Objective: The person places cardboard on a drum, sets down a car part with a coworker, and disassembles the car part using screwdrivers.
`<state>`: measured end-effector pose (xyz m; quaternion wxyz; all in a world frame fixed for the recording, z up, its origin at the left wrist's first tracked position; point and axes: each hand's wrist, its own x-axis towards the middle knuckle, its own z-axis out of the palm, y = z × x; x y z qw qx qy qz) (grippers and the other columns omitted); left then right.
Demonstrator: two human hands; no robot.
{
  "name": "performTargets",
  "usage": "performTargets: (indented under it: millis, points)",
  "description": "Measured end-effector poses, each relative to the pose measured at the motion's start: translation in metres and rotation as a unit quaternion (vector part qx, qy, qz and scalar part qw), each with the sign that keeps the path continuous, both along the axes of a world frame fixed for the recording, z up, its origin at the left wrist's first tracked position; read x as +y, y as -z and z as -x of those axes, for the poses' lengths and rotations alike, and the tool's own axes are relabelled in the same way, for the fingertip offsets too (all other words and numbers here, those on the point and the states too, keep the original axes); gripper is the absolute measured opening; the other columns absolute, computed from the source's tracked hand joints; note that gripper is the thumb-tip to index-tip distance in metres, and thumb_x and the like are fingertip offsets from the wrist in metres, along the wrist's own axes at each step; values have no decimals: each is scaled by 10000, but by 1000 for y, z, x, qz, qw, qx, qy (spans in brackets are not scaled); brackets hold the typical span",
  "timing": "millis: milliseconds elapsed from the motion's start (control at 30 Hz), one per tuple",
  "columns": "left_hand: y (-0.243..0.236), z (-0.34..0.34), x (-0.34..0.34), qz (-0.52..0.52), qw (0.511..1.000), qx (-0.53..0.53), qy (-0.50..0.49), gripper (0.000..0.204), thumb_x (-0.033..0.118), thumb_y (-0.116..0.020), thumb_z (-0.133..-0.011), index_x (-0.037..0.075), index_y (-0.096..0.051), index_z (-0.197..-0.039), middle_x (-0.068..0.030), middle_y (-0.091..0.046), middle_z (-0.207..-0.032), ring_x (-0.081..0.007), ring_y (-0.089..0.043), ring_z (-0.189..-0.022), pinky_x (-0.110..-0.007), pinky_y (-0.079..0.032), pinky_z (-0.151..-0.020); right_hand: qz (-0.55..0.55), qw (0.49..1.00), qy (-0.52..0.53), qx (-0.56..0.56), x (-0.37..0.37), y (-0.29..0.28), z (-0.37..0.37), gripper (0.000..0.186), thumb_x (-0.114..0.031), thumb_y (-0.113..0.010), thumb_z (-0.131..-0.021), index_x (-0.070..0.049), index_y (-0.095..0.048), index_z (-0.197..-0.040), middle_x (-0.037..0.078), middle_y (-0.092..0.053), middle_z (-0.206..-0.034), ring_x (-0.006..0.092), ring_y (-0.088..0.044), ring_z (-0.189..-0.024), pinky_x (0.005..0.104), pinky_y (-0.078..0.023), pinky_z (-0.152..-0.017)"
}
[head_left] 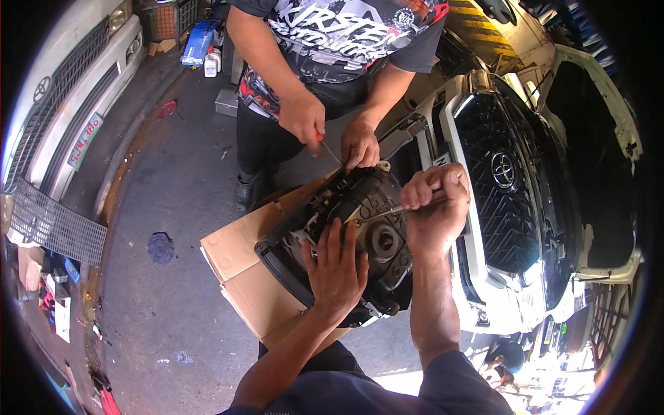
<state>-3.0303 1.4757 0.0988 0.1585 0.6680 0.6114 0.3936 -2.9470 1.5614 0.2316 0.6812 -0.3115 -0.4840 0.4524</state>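
A black car headlight unit (pixel 315 214) lies with its back side up on a flattened cardboard box (pixel 242 242). My left hand (pixel 335 266) rests on the housing with its fingers spread. A screwdriver (pixel 391 211) is gripped in my right hand (pixel 439 207), its shaft slanting left to the back of the unit beside a round opening (pixel 384 238). Across from me, a co-worker's hand (pixel 304 121) holds a red-handled screwdriver (pixel 320 137) to the unit's far edge. The co-worker's other hand (pixel 361 144) touches that same edge.
On the right stands a white vehicle front with a black grille (pixel 494 187). Another white vehicle (pixel 83 90) is at the far left, near a loose grey mesh panel (pixel 59 221). A blue container and white bottle (pixel 211 62) stand behind; a dark stain (pixel 160 247) marks the floor.
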Motion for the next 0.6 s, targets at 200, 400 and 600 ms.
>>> performTargets:
  millis: [200, 400, 600]
  points:
    - [3, 4, 3, -12, 1000, -11, -3, 554, 314, -565, -891, 71, -443, -1374, -151, -408, -1409, -310, -425, -1261, -596, -191, -1078, -18, 994, -96, -47, 7, 0, 0, 252, -211, -545, -891, -21, -450, -756, 74, -432, -581, 150, -409, -493, 294, -355, -481]
    - [-2, 6, 1, -7, 1000, -5, -4, 561, 315, -566, -890, 78, -432, -1381, -144, -407, -1411, -308, -426, -1262, -593, -198, -1078, 11, 956, -281, -88, 22, -5, -3, 317, -293, -569, -877, -36, -443, -743, 46, -386, -541, 144, -351, -430, 288, -319, -434]
    - [-1, 9, 2, -7, 1000, 1, 0, 573, 308, -584, -877, 81, -430, -1381, -142, -400, -1415, -307, -409, -1276, -585, -187, -1091, 40, 972, -222, -59, 21, -4, -4, 295, -263, -550, -866, -42, -421, -720, 52, -377, -554, 151, -365, -470, 292, -324, -457]
